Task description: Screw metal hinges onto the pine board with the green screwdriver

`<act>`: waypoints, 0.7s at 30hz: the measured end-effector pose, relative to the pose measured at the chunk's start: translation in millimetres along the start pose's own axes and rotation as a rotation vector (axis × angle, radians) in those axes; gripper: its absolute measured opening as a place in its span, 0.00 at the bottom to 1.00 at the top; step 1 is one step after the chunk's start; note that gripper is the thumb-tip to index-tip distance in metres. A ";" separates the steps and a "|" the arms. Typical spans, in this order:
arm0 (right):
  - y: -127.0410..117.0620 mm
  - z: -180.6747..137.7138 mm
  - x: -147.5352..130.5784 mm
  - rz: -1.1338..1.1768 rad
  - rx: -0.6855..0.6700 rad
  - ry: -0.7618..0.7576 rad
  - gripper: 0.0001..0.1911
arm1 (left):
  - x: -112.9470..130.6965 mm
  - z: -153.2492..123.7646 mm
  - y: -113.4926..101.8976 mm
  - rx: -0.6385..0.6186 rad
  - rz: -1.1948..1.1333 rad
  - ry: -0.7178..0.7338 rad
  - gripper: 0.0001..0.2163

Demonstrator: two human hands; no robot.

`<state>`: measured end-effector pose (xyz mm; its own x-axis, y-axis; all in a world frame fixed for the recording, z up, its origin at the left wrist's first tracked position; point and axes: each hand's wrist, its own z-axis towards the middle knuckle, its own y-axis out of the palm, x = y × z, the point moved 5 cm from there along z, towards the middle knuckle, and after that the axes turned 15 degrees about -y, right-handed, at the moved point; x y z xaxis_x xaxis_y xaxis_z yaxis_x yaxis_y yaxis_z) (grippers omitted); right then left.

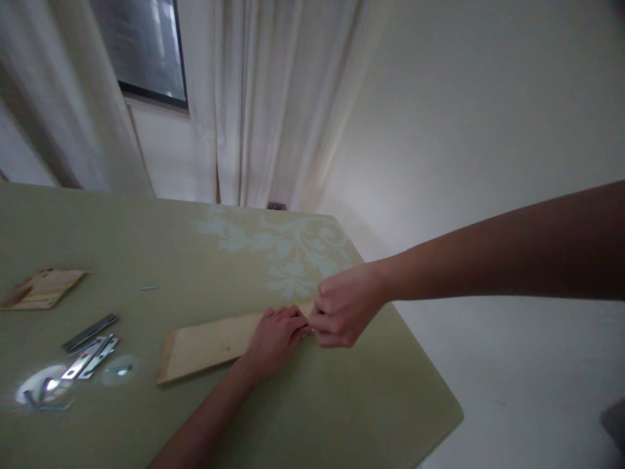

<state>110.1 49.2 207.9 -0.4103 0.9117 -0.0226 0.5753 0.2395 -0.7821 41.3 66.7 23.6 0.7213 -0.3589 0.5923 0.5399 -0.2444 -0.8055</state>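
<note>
A pale wooden board (209, 342) lies on the table, slanting a little up to the right. My left hand (274, 339) rests over its right part, gripping it with fingers curled across the top and thumb toward the right end. Close beside those fingertips, my right hand (342, 309) is closed in a pinch at the board's right end. Whatever the pinch holds is small and hidden by the fingers. The far right end of the board is mostly covered by both hands.
On the green table (381, 404) at left lie metal plates (92, 355), a dark metal bar (90, 332), hex keys (46, 397) and a thin metal pin (149, 287). Another wooden piece (46, 290) sits farther left. Curtains (273, 98) hang behind; the table's right edge is near my right hand.
</note>
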 end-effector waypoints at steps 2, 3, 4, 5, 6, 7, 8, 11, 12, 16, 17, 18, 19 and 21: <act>1.3 -3.7 -2.5 -0.054 0.006 -0.073 0.19 | -0.2 0.0 0.4 -0.013 -0.009 0.005 0.13; 3.6 -5.1 0.3 -0.035 -0.007 -0.035 0.18 | -0.5 0.0 0.5 -0.015 -0.009 0.003 0.13; 6.8 -6.3 4.9 0.017 -0.026 0.044 0.17 | -0.7 0.0 0.7 -0.016 -0.006 0.000 0.13; 10.4 -7.6 11.1 0.095 -0.042 0.161 0.14 | -0.7 -0.1 0.8 -0.017 -0.001 -0.001 0.12; 13.9 -9.6 18.5 0.194 -0.047 0.315 0.11 | -0.7 -0.2 0.8 -0.016 0.005 -0.001 0.10; 17.2 -12.5 26.0 0.306 -0.037 0.487 0.09 | -0.4 -0.5 0.5 -0.016 0.008 -0.001 0.09; 20.0 -15.6 32.7 0.418 -0.016 0.656 0.07 | 0.0 -0.8 0.2 -0.017 0.006 -0.001 0.10; 22.5 -17.1 43.8 0.641 0.042 0.935 0.10 | 1.2 -1.7 -1.3 -0.023 -0.014 -0.007 0.10; 21.4 -14.7 45.0 0.660 0.038 0.942 0.11 | 1.5 -2.0 -1.8 -0.024 -0.013 -0.009 0.10; 11.6 -6.4 38.1 0.436 0.004 0.760 0.11 | 1.7 -2.3 -2.0 -0.008 0.046 -0.007 0.13; 8.5 -3.7 31.8 0.329 0.011 0.622 0.10 | 1.5 -2.1 -1.9 -0.004 0.059 -0.007 0.13; 5.9 -1.3 22.9 0.221 0.023 0.449 0.11 | 1.2 -1.9 -1.6 -0.004 0.068 -0.005 0.13; 4.3 -0.2 12.7 0.120 0.040 0.266 0.14 | 1.0 -1.6 -1.3 -0.007 0.072 -0.001 0.13; 4.9 -3.0 -3.8 -0.024 0.064 0.007 0.19 | 1.1 -1.1 -0.7 -0.018 0.069 0.014 0.13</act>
<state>116.6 47.9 206.0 -0.4183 0.9083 0.0013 0.5188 0.2400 -0.8205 41.2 65.5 24.8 0.7505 -0.3877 0.5353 0.4810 -0.2351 -0.8446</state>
